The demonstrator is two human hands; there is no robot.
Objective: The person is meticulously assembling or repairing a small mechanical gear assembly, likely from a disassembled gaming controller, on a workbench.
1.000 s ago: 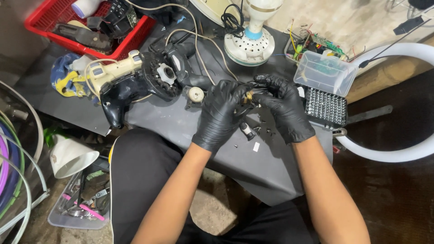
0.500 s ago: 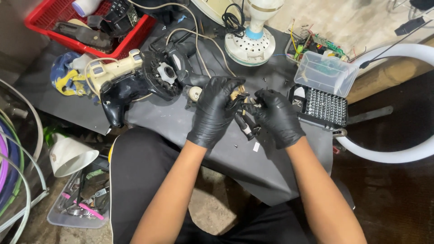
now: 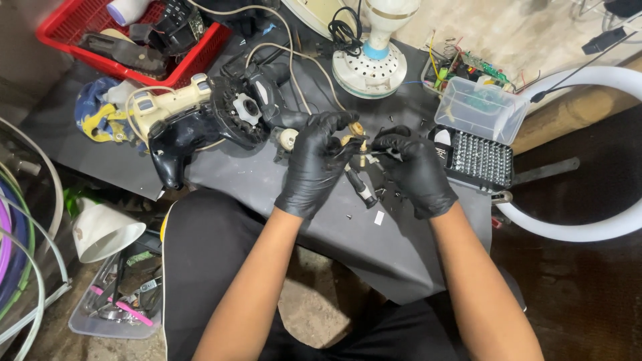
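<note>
Both my hands wear black gloves and meet over the middle of a dark grey work table (image 3: 254, 175). My left hand (image 3: 315, 164) pinches a small brass-coloured part (image 3: 356, 130) between thumb and fingers. My right hand (image 3: 418, 170) grips a thin dark tool whose tip points at that part. A black screwdriver handle (image 3: 361, 188) lies on the table just under my hands, with several tiny screws scattered about it.
An opened power tool (image 3: 200, 117) with cream and black housing lies left of my hands. Behind stand a white fan base (image 3: 369, 67), a red basket (image 3: 80, 20) of parts, a clear plastic box (image 3: 483, 109) and a bit set tray (image 3: 478, 159). A white ring (image 3: 602, 230) curves at right.
Both hands drifted slightly left and toward me, staying together on the small part; the right hand's fingers closed tighter around the thin tool.
</note>
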